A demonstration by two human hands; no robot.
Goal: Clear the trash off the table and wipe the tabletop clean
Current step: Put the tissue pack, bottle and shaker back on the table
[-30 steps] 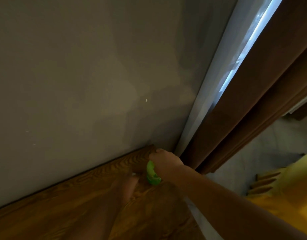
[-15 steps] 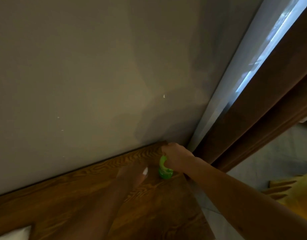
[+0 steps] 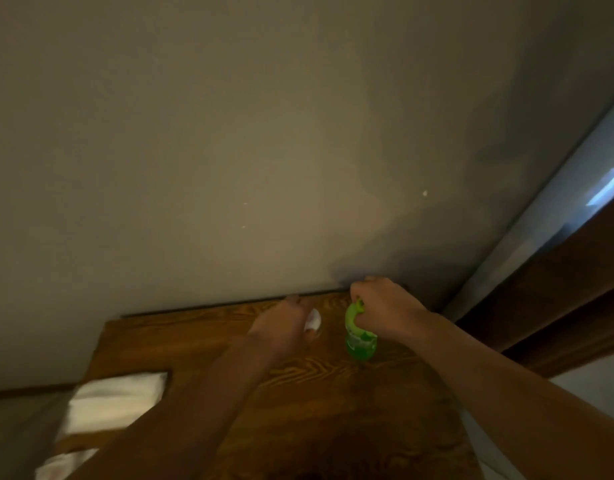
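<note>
Right hand gripping green bottle top, left hand pinching blurred white scrap, fingers hidden

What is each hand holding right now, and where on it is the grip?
The right hand grips the green bottle by its top. The left hand holds a small white piece at its fingertips; what it is cannot be told.

Green spray bottle upright on wood table near wall; white tissue beside.
</note>
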